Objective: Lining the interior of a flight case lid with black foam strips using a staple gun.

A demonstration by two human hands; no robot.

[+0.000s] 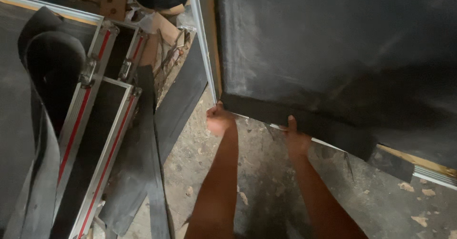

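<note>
We are gripping the black sheet (333, 44) along its folded lower edge, above the floor (266, 182). Left hand (219, 120) fingers are curled shut on the corner; right hand (296, 136) fingers are pinching the fold. It looks floppy, fairly heavy.

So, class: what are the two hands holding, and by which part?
Both hands grip the black sheet along its folded bottom edge: the left hand at the corner, the right hand further along, thumb on the face.
</note>
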